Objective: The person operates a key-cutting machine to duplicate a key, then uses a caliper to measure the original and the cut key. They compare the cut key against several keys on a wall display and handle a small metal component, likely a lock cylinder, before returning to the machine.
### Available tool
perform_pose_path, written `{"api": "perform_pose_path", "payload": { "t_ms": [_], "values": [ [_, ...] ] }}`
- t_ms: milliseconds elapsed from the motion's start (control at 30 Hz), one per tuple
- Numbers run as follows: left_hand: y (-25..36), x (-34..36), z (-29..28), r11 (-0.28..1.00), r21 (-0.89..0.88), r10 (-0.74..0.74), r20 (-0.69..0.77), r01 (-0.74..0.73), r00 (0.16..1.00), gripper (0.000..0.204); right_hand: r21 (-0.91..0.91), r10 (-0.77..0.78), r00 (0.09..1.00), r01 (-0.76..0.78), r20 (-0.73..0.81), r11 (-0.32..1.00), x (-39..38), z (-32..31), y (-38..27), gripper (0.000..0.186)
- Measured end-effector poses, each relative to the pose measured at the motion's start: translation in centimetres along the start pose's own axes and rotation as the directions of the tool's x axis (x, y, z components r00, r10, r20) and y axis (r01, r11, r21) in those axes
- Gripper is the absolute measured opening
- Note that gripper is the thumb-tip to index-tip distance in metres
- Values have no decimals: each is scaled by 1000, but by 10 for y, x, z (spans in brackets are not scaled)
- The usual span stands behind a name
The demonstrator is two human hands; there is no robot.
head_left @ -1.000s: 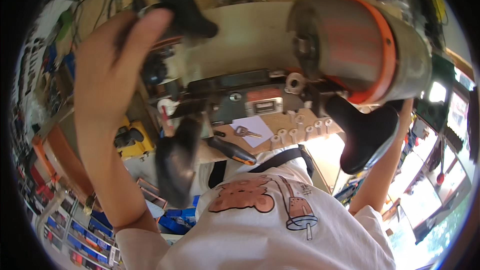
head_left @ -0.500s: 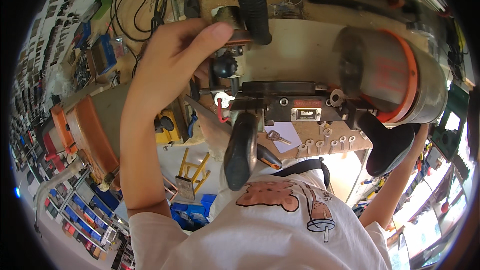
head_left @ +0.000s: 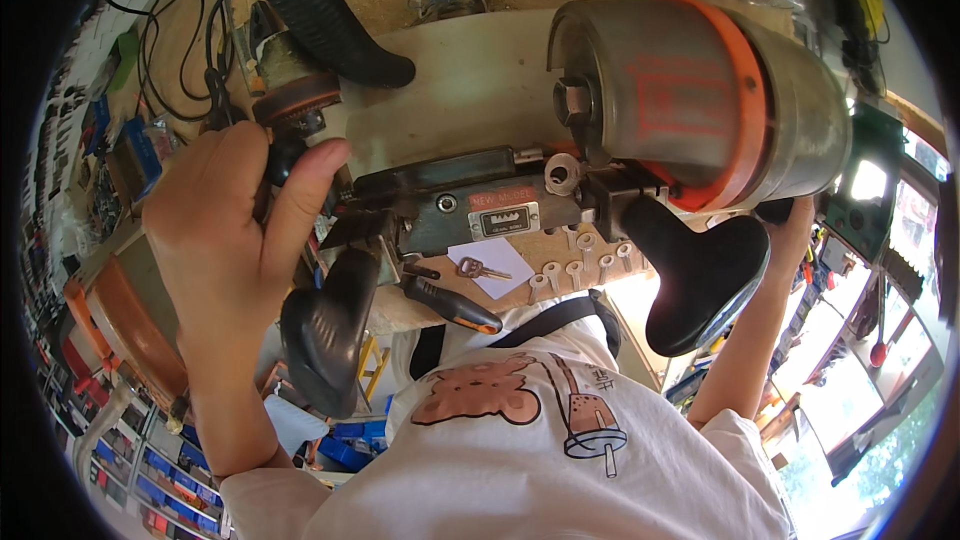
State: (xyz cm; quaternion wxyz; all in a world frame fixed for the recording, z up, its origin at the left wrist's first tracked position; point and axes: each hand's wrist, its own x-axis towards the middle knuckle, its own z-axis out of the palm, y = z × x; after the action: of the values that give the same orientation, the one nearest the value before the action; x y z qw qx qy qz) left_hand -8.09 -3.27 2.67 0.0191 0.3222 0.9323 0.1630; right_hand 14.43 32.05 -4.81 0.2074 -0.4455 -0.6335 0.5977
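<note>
My left hand (head_left: 235,205) is closed around a black ball knob (head_left: 285,155) at the left end of a key-cutting machine (head_left: 420,208). Its thumb lies along the knob's right side, and the other fingers curl out of sight. Far to the right, my right hand (head_left: 797,218) is mostly hidden beside a black part (head_left: 772,211) under the clear guard (head_left: 665,90) with its orange band; its fingers do not show. Two black wing-shaped clamp handles, a left one (head_left: 335,330) and a right one (head_left: 705,280), hang at the machine's front.
Below the machine, a key (head_left: 482,268) lies on white paper (head_left: 505,278), with several key blanks (head_left: 575,268) beside it. A black-and-orange handled tool (head_left: 450,305) rests by the bench's front edge. A ribbed black hose (head_left: 320,10) hangs at the back left.
The view has turned, shifting the machine leftward in it. My left hand has come down and closed round the ball knob. The white key head with the red ring no longer shows.
</note>
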Motion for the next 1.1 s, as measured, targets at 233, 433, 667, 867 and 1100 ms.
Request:
{"api": "perform_pose_path", "payload": {
  "t_ms": [233, 433, 667, 867, 1100],
  "values": [
    [0, 1, -6, 997, -71, -17, -17, 15, 1000, 39, -118, -58, 996, 64, 61, 991, -3, 3, -6, 40],
    [6, -2, -12, 982, -140, -119, 72, 128, 990, 30, 118, 66, 996, -73, 60, 990, -5, 9, -6, 42],
    [-10, 16, -9, 919, -202, -297, 213, 340, 931, 35, 15, 30, 999, -30, 36, 999, -10, 11, -10, 41],
    [-21, 27, -8, 829, -319, -361, 324, 460, 875, 44, -159, -180, 982, 169, -58, 973, -17, 21, -19, 36],
    [2, -11, -24, 810, -483, -383, -8, 331, 924, 44, -329, -458, 828, 553, 325, 766, -111, 70, -22, 23]
  ]
}}
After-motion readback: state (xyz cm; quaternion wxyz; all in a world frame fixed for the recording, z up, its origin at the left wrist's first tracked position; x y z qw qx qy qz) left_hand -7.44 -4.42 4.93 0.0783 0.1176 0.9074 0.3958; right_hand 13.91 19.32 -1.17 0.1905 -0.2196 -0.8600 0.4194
